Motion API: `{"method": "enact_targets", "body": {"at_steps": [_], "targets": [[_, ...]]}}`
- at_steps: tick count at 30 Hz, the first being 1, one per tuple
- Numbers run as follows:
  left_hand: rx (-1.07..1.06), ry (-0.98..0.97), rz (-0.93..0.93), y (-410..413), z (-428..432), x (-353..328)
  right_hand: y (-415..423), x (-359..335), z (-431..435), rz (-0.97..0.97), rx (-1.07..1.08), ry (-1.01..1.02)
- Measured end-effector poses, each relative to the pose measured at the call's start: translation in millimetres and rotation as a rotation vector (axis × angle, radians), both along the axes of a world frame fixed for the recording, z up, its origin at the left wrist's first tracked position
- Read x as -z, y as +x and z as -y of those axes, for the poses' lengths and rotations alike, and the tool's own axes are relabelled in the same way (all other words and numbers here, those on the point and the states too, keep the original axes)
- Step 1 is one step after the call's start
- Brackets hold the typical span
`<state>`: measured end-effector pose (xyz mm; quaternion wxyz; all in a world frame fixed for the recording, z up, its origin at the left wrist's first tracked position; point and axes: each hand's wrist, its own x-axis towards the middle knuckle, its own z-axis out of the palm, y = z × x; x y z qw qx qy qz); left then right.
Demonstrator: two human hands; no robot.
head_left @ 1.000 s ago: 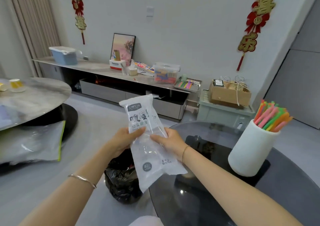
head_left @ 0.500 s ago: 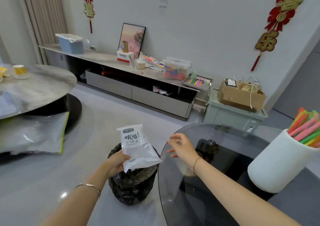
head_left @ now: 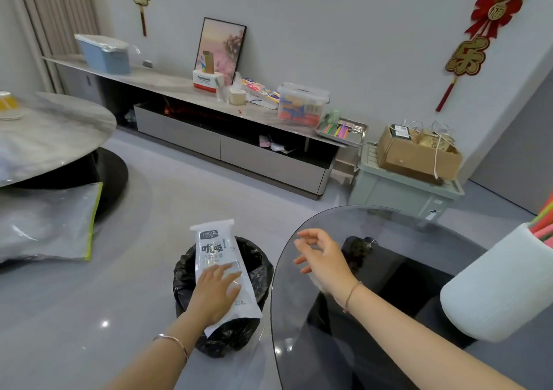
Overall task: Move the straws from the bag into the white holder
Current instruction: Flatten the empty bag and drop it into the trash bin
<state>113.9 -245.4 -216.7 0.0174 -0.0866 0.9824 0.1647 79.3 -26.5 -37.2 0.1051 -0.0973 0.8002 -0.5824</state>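
The clear straw bag (head_left: 217, 244) with black print looks empty and flat. My left hand (head_left: 215, 294) holds it by its lower half right over the black-lined trash bin (head_left: 184, 273) on the floor. My right hand (head_left: 318, 255) hovers open with curled fingers above the near-left edge of the round glass table (head_left: 389, 219), holding nothing. The white holder (head_left: 490, 288) stands on that table at the right edge of view, with coloured straws (head_left: 543, 225) sticking out of its top, partly cut off by the frame.
A marble round table (head_left: 57, 132) stands at the left with a large clear zip bag (head_left: 45, 225) below it. A long low cabinet (head_left: 227, 147) with boxes lines the far wall. A cardboard box (head_left: 416, 156) sits on a pale green crate.
My right hand let go of the bag and drew back over the glass table. My left hand carried the bag down over the trash bin. The view swung left, pushing the holder to the edge.
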Motion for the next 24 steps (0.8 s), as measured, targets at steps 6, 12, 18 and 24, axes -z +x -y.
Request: {"method": "enact_targets", "body": {"at_steps": [6, 12, 18, 24], "targets": [[0.083, 0.108, 0.479, -15, -1, 18, 1, 2, -2, 0.015, -0.007, -0.024], [-0.228, 0.45, 0.515, -29, -6, 11, 7, 4, -26, 0.015, -0.033, 0.019], [-0.247, 0.341, -0.146, -22, -26, -56, 5, -21, -52, -0.083, 0.047, 0.017], [0.095, 0.492, -0.444, -23, -111, -162, 29, -65, -110, -0.443, 0.057, 0.174]]}}
